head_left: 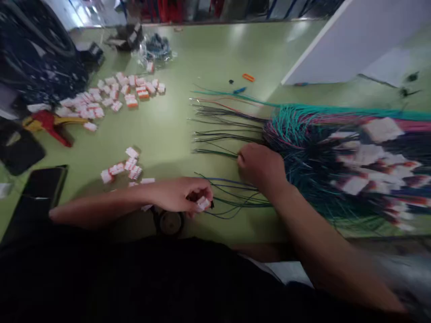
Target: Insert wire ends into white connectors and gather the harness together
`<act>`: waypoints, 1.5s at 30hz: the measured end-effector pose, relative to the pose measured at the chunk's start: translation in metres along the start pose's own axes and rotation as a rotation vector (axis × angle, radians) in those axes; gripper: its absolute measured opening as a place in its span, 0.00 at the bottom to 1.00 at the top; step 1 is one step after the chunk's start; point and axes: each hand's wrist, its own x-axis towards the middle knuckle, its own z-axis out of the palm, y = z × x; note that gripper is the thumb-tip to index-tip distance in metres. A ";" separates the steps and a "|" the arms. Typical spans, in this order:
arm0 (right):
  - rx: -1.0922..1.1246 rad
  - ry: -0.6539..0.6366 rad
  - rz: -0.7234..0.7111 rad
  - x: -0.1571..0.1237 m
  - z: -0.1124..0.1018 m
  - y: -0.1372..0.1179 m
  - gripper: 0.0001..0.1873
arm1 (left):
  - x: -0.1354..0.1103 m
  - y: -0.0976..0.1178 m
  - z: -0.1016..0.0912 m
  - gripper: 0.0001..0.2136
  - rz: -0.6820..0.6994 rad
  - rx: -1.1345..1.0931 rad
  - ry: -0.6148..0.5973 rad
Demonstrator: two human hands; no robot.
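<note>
My left hand (pixel 190 196) pinches a small white connector housing (pixel 203 204) with an orange edge, and a small dark part shows beside the housing. To its right, my right hand (pixel 261 167) rests among loose wires with its fingers curled downward. Dark green wires (pixel 215 153) run up to these fingers; the fingertips are hidden, so I cannot tell what they grip. Blue and green wires (pixel 232 184) lie between the two hands. Beyond my left wrist sits a small group of white and orange connectors (pixel 131 165).
More connectors (pixel 114 92) are scattered at the back left, near red and yellow pliers (pixel 50 123). A phone (pixel 42 188) lies at the left. A thick wire bundle (pixel 296 125) with blurred white connectors fills the right. A white panel (pixel 357 40) stands at the back right.
</note>
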 end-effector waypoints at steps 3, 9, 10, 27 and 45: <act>0.106 0.007 0.095 0.001 -0.009 0.007 0.10 | 0.000 -0.001 -0.002 0.07 0.013 -0.154 0.096; 0.673 0.071 -0.094 0.001 -0.009 0.000 0.10 | 0.010 -0.011 -0.007 0.07 0.049 -0.428 0.310; 0.755 0.086 -0.156 0.001 -0.007 -0.005 0.11 | 0.012 -0.013 -0.008 0.08 0.057 -0.460 0.329; 1.042 0.045 -0.271 -0.019 -0.016 -0.026 0.05 | 0.021 -0.027 -0.011 0.10 0.287 -0.567 0.367; 0.783 0.205 -0.306 -0.029 -0.015 -0.024 0.07 | 0.018 -0.022 -0.009 0.12 0.360 -0.552 0.340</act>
